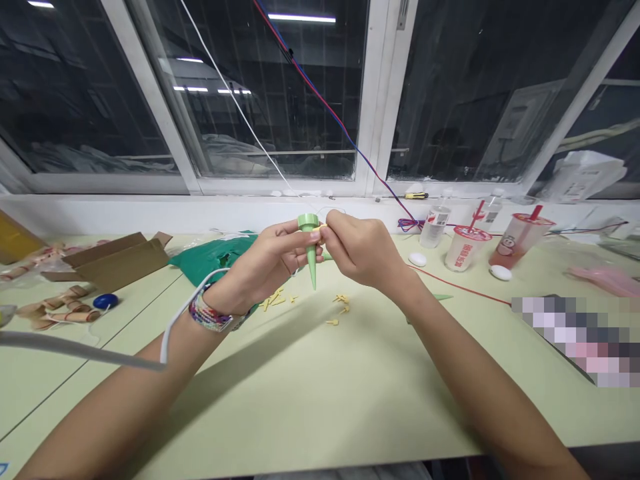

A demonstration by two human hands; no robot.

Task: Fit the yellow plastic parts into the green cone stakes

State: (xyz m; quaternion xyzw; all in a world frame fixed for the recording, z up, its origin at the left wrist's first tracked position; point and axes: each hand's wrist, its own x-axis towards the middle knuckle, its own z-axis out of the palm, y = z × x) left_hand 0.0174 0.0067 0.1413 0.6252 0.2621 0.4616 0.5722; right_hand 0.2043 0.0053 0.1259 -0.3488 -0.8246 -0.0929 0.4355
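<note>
Above the tabletop (310, 400), our left hand (267, 260) grips the pale-green tapered plastic spike (313, 265) nearly upright, point down, while our right hand (363, 250), to its right, pinches a small yellow plastic piece (321, 228) (just below the wide collar).

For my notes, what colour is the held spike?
The spike is light green; head view shows it.

it looks like an indoor workroom: a long pale-green smooth bench (310, 413) against white-framed sliding glass windows (377, 87), strip lights reflected in the dark panes, loose red-and-blue twisted cable (330, 110), an open brown cardboard box (117, 263) and clear plastic drink cups (465, 250).
</note>
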